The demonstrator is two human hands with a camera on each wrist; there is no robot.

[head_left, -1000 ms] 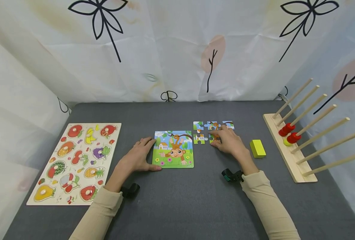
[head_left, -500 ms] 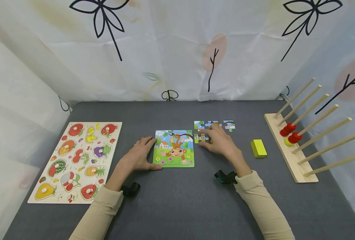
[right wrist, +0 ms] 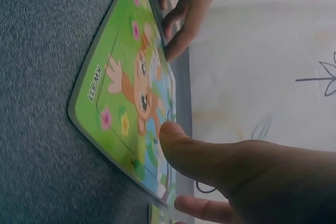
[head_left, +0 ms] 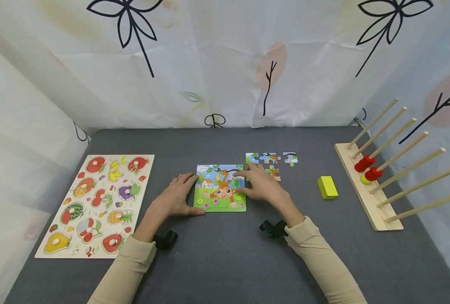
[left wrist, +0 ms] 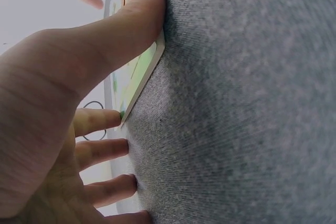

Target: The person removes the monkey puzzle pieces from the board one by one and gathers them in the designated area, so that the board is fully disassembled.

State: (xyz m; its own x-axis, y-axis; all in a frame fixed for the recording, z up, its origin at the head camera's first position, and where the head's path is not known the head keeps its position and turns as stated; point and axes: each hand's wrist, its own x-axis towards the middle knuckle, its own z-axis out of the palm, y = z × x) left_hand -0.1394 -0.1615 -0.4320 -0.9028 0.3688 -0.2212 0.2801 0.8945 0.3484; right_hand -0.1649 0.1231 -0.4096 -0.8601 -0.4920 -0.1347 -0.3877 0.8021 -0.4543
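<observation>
A small monkey picture puzzle board (head_left: pixel 219 204) lies flat on the grey table. My left hand (head_left: pixel 173 197) rests at its left side, with the thumb on the near left corner and the index fingertip at the left edge. In the left wrist view the other fingertips touch the cloth. My right hand (head_left: pixel 265 186) hovers at the board's right edge, thumb and index finger over the picture; nothing shows between them. Loose jigsaw pieces, such as an orange one (head_left: pixel 273 173) and a blue one (head_left: pixel 291 158), lie beyond that hand, which covers most of another piece.
On the left lies a fruit knob puzzle board (head_left: pixel 108 190). A yellow block (head_left: pixel 327 188) stands to the right. Farther right is a wooden peg rack (head_left: pixel 380 211) with red beads (head_left: pixel 364 164) and slanting pegs. A white patterned cloth (head_left: pixel 225 76) hangs behind the table.
My right hand has moved left from the loose pieces to the board's right edge. The far right piece appears slightly turned since the first frame. The left hand has stayed put.
</observation>
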